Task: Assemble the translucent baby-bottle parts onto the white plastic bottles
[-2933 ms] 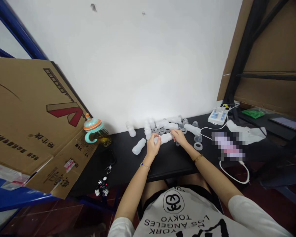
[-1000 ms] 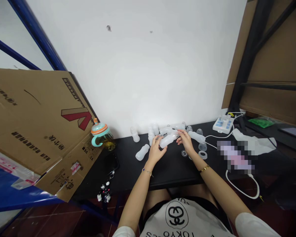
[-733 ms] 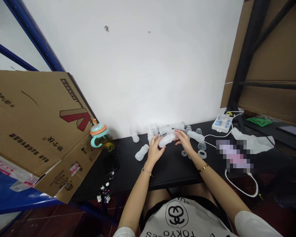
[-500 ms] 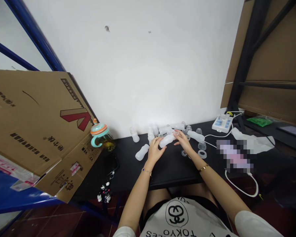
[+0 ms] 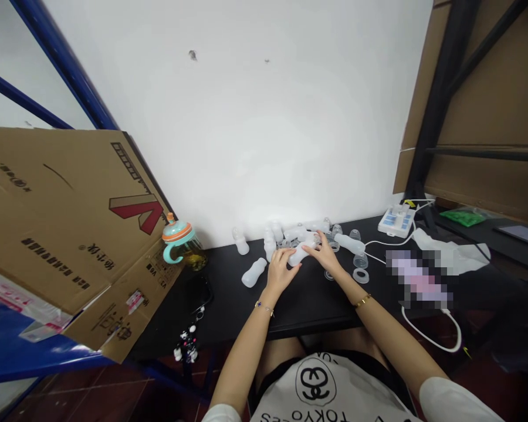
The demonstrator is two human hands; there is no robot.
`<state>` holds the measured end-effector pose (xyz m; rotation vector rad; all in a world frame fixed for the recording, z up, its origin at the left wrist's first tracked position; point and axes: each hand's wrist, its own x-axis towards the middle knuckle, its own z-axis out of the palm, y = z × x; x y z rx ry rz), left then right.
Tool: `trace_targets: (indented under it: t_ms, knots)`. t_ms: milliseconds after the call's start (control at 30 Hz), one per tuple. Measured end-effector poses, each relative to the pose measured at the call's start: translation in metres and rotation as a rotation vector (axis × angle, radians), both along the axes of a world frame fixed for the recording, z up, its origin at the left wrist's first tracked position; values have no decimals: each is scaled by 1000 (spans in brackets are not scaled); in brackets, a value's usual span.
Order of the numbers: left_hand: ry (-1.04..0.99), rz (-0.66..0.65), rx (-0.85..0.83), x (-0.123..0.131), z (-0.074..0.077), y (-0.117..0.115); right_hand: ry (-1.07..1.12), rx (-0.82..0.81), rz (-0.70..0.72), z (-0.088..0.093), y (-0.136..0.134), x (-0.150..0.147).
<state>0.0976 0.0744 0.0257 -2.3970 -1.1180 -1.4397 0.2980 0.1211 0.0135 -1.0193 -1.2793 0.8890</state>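
Observation:
Over the black table, a translucent white bottle [image 5: 297, 256] is held between both hands. My left hand [image 5: 282, 271] wraps round its lower end. My right hand [image 5: 326, 254] grips its upper end, where a clear part shows between the fingers. A loose bottle [image 5: 254, 272] lies left of my left hand, and a capped one [image 5: 240, 241] stands farther back. Several more bottles lie behind my hands. Right of my right hand are another bottle [image 5: 349, 243], a clear dome [image 5: 355, 234] and a clear ring [image 5: 361, 275].
A teal-lidded jug [image 5: 180, 241] stands at the left beside a large cardboard box [image 5: 70, 217]. A dark phone [image 5: 198, 292] with a charm strap lies near it. At right are a white power strip [image 5: 396, 220], cables and a plastic bag [image 5: 453, 249].
My right hand has closed in on the bottle's upper end, its thumb now across the bottle. My left hand has shifted slightly right, and the bottle is tilted a little more upright.

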Motion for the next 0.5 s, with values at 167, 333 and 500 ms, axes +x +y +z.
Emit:
trace_targets:
  t_ms: [167, 333, 500]
  knots:
    - [12, 22, 96, 2, -2, -1, 108, -83, 68, 6, -6, -5]
    - [32, 61, 145, 5, -4, -1, 296, -169, 201, 15, -16, -10]
    - [36, 59, 185, 7, -4, -2, 391, -148, 231, 18, -19, -11]
